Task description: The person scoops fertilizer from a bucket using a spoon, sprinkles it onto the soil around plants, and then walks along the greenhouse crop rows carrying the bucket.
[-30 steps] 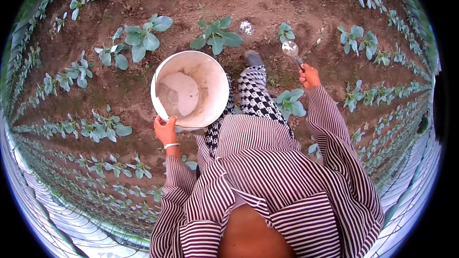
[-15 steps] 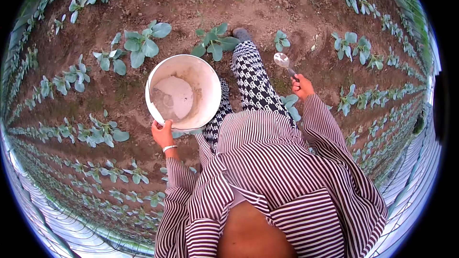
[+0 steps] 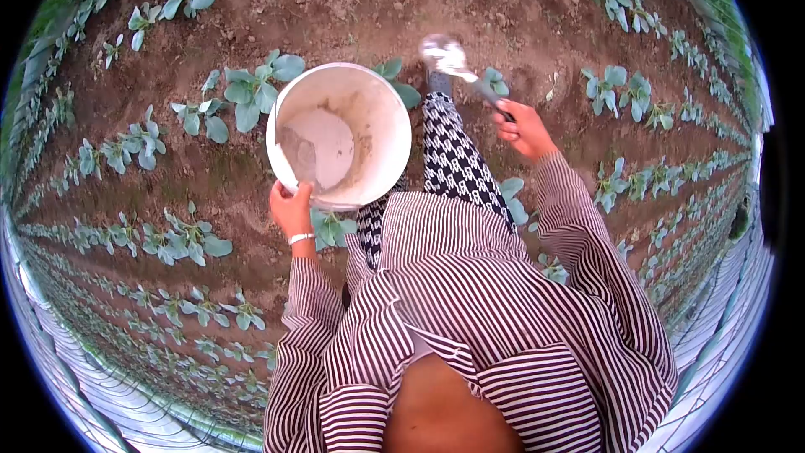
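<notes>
My left hand (image 3: 291, 210) is closed on the near-left rim of a white bucket (image 3: 387, 138), which is tilted so that its inside faces me. Pale powder (image 3: 334, 149) covers part of the bottom, and brownish smears mark the inner wall. In my right hand (image 3: 527, 130) is a spoon (image 3: 471, 78) with a dark handle, its metal bowl blurred by motion. Something white shows in the bowl, which is right of the bucket and above my shoe (image 3: 438, 81). A small seedling (image 3: 495, 80) grows just behind the handle.
Rows of leafy green plants (image 3: 250, 94) stand in brown soil (image 3: 360, 25) on both sides. One plant (image 3: 334, 226) is close under the bucket, another (image 3: 513, 200) beside my leg. Pale greenhouse-like sheeting (image 3: 713, 369) curves along the edges.
The spoon has swung left and away from me, towards the bucket, with my right hand shifting slightly. My left hand and the bucket have moved a little right and up in view.
</notes>
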{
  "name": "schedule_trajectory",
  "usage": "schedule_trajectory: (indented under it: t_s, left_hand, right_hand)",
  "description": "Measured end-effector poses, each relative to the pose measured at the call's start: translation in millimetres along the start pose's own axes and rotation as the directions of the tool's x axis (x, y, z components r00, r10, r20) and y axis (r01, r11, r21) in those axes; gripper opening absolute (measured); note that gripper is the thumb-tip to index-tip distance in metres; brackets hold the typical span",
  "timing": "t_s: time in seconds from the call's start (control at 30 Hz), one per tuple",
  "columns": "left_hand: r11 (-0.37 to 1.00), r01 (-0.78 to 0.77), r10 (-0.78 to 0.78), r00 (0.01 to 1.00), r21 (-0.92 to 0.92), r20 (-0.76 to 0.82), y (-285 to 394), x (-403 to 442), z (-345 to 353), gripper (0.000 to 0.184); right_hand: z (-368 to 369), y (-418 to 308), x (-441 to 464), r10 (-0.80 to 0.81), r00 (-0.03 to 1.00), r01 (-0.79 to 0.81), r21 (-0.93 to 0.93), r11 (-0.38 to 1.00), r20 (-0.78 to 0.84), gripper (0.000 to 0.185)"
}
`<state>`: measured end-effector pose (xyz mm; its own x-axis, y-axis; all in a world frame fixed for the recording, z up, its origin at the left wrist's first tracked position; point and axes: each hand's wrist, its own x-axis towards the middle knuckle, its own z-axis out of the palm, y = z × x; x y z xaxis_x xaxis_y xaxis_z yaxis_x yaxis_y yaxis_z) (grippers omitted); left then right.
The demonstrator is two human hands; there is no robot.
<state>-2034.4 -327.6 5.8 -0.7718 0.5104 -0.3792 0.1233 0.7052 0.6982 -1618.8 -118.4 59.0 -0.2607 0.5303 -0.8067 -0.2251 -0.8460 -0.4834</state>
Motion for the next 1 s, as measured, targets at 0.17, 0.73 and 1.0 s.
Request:
schedule_trajectory:
  t_s: [0.17, 0.73, 1.0]
  left_hand:
    - [0.968, -0.167, 0.161, 0.986, 0.186, 0.050, 60.2, -13.3, 14.2, 0.055]
    - [0.940, -0.291, 0.240, 0.936, 0.181, 0.256, 152.1, -5.1, -17.0, 0.059]
    - [0.915, -0.377, 0.298, 0.870, 0.143, 0.392, 91.9, 124.4, -79.5, 0.062]
  right_hand:
    - [83.6, 57.7, 28.2, 0.162, 0.979, -0.129, -0.238, 0.963, 0.123, 0.016]
    - [131.2, 163.3, 163.3, -0.044, 0.995, -0.008, -0.519, 0.855, -0.087, 0.023]
    - [224.9, 171.2, 111.4, 0.018, 0.995, -0.054, -0.361, 0.931, -0.101, 0.016]
